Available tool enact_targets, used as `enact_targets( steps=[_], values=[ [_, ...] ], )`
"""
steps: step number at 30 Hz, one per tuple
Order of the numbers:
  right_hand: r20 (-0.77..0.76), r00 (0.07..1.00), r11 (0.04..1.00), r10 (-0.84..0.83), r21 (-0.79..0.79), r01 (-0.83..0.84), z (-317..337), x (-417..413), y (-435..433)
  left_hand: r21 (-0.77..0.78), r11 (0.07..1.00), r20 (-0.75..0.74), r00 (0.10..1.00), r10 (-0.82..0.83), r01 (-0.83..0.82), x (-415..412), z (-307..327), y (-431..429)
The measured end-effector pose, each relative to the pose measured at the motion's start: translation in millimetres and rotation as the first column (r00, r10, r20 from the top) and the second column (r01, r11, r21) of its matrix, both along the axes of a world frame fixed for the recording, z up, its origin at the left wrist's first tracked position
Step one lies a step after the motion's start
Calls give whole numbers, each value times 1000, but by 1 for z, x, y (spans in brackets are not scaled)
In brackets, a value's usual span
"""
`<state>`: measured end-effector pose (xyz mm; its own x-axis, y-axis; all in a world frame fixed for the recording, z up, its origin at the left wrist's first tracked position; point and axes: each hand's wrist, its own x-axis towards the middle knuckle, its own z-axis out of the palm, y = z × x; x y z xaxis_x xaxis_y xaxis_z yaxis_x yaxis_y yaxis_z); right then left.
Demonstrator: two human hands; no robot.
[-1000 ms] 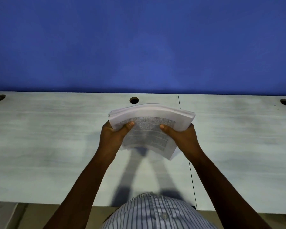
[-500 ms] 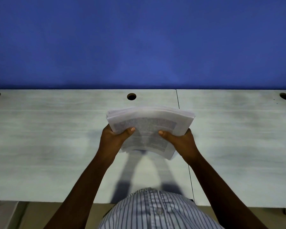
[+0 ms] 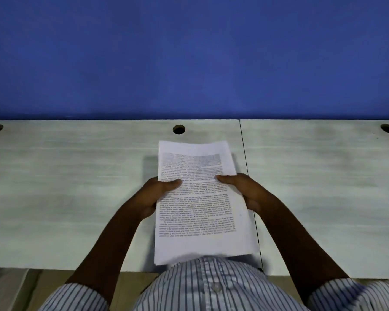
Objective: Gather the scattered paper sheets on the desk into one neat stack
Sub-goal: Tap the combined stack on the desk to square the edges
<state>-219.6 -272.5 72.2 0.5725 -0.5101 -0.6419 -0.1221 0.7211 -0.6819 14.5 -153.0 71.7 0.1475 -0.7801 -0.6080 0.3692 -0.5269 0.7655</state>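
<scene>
The left thumb (image 3: 171, 183) and right thumb (image 3: 225, 178) lie flat on the top printed page, pointing inward toward each other, while the remaining fingers are tucked out of sight beneath the sheets. So the left hand (image 3: 152, 197) and the right hand (image 3: 246, 191) each grasp the paper stack (image 3: 200, 205) by one long edge, about midway along its length. The stack is a tall rectangle of thin white sheets, its top page carrying a dense block of small black text inside plain margins, with its edges lined up closely. It sits over the middle of the desk (image 3: 65, 187), its long axis running away from the person; whether it rests flat or is held just above the surface cannot be told. The desk is pale, matte, faintly streaked like wood grain, with a thin dark seam (image 3: 243, 149) and a round cable hole (image 3: 179, 129) beyond the stack. Behind rises a smooth blue wall (image 3: 189, 52); nearest is a striped shirt (image 3: 211, 290).
</scene>
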Motion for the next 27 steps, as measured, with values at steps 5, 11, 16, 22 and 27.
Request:
enact_targets(
  steps=[5, 11, 16, 22, 27],
  values=[
    [315, 933, 959, -172, 272, 85, -15, -23, 19, 92, 953, -244, 921, 304, -290, 1, -21, 13],
    [361, 843, 876, -398, 422, 233, -29, -1, 62, 58, 820, -267, 782, 563, -570, -19, -35, 14],
    [170, 936, 941, -308, 202, 273, -36, 5, 52, 76, 831, -239, 799, 552, -552, -33, -43, 28],
    [198, 962, 981, -188, -11, 194, -35, -17, 33, -49, 843, -398, 784, 476, -536, -12, -24, 48],
    [158, 981, 993, -112, -24, 117, -22, -54, 19, -84, 903, -583, 756, 299, -422, 50, -1, 68]
  ],
)
